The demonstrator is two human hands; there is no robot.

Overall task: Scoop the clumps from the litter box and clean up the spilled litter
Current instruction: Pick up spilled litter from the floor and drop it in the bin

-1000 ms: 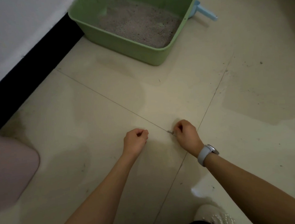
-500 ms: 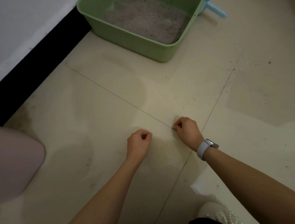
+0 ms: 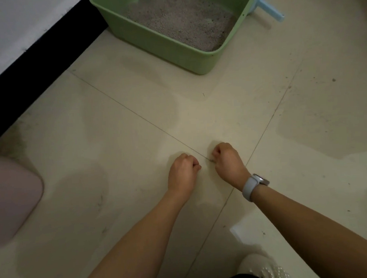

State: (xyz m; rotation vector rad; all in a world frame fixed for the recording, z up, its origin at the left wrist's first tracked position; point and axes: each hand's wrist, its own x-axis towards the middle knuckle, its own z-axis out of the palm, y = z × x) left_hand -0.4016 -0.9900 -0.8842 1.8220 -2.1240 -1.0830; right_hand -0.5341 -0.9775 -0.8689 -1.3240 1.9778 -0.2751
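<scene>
At the bottom edge, part of a pale shoe (image 3: 261, 267) is seen on the tiled floor (image 3: 116, 154). Both forearms are stretched forward over the tiles. The left hand (image 3: 183, 172) is curled into a loose fist just above the floor; whether anything is held inside cannot be told. The right hand (image 3: 227, 161), with a pale watch (image 3: 253, 185) on the wrist, is curled beside it, and a small grey bit of litter (image 3: 211, 159) is pinched at its fingertips, right on a grout line. The hands are close but apart. Open floor is left on all sides of them; a dark baseboard (image 3: 38, 67) bounds it on the left. Farther off, the green litter box (image 3: 174, 53) is set cornerwise, one corner pointing toward the hands, with grey litter inside. Behind its right wall, a blue scoop (image 3: 269, 9) is laid, handle pointing right and slightly nearer.
</scene>
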